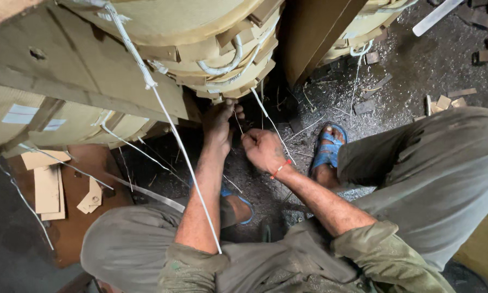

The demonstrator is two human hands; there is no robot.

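Down low, both hands work at the underside of a big round coil [200, 32] wrapped in tan cardboard strips. The right hand [263, 149] is curled into a tight fist, its grip closed on a thin white cord [271, 122] that runs up from the knuckles to the bottom edge of the coil and trails down past the wrist, where a red thread band [280, 168] is tied. The left hand [219, 127] reaches higher, just beside the right, with its fingers stretched up against the lowest cardboard layer; its fingertips sit in shadow, so whether it pinches anything is hard to say, though a fine strand seems to hang between the two hands.

Across the left forearm a second, longer white cord [168, 119] slants from the top of the coil down to the sleeve [195, 266]. Beyond the right grip, on the dark gritty floor [417, 70], a foot in a blue sandal [328, 149] rests, and another blue sandal [235, 198] shows below the left forearm. Left of the left grip, loose cardboard pieces [48, 187] lie on a brown board [86, 228], with a flat metal strip [146, 192] lying nearer the hands. Small wood offcuts [445, 100] are scattered well beyond the right hand, above the grey trouser leg [434, 173].
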